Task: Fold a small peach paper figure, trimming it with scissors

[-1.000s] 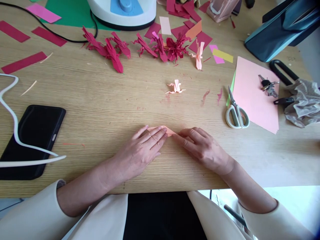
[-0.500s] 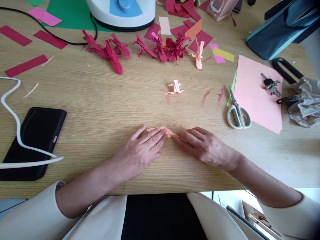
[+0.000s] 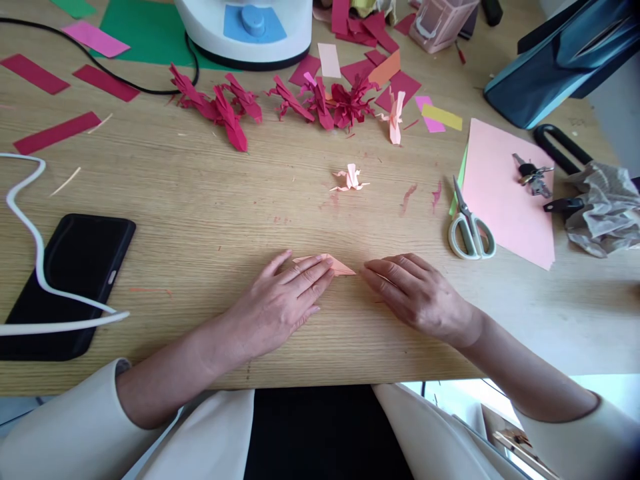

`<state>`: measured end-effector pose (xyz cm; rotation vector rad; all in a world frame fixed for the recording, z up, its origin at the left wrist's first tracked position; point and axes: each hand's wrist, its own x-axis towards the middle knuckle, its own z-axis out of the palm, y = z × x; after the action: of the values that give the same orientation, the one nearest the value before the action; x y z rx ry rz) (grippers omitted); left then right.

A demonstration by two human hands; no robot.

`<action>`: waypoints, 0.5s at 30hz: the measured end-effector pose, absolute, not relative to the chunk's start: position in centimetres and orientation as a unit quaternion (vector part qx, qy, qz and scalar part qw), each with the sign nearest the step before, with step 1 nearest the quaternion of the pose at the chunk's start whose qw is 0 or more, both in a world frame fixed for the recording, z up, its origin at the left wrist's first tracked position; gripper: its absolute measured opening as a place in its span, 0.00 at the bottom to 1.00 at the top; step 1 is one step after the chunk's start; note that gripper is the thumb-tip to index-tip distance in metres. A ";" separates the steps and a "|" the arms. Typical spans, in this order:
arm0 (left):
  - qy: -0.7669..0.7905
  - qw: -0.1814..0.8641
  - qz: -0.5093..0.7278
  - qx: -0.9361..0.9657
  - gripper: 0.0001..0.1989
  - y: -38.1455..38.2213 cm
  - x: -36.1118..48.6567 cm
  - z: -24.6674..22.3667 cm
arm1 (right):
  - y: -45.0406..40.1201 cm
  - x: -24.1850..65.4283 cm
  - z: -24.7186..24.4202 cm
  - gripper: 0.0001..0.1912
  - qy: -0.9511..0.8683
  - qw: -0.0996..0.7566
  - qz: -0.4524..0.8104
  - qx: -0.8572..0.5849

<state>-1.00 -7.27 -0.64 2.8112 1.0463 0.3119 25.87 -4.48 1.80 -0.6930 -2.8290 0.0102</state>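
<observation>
A folded pale orange paper (image 3: 342, 268) lies on the table near the front edge, its pointed tip facing right. My left hand (image 3: 287, 303) rests over its left part with flat, stretched fingers, holding it down and covering much of it. Just right of the tip, my right hand (image 3: 417, 293) sits on the table, fingers together and bent, apart from the paper; its thumb is mostly hidden and nothing shows in it. Beyond both hands stands a small light pink paper figure (image 3: 352, 177).
Red folded figures (image 3: 229, 120) line the back, near loose paper strips and a white appliance (image 3: 210, 33). On the right are scissors (image 3: 471, 230), pink sheets (image 3: 505, 200), keys (image 3: 534, 175) and a blue container (image 3: 540, 73). A black phone (image 3: 75, 267) and white cable (image 3: 30, 227) occupy the left.
My right hand has shifted slightly right, off the paper's tip, which now shows uncovered. My left hand stays on the paper. The view has turned a little.
</observation>
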 end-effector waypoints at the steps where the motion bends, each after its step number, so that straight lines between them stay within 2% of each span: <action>1: 0.347 0.066 0.103 0.930 0.23 -7.3 -1.0 -0.6 | -4.6 25.4 1.7 0.17 -0.959 0.135 0.019 -0.249; 6: 0.352 0.068 0.103 0.928 0.24 -7.3 -1.1 -0.8 | -4.6 23.0 0.4 0.17 -0.946 0.166 0.102 -0.259; 15: 0.351 0.091 0.114 0.925 0.29 -7.4 -1.5 -1.7 | -4.4 22.9 -1.3 0.18 -0.939 0.200 0.113 -0.258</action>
<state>-1.54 -7.40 -1.66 2.7491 1.0424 0.3377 22.93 -4.41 -1.28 -0.7201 -2.6245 0.3155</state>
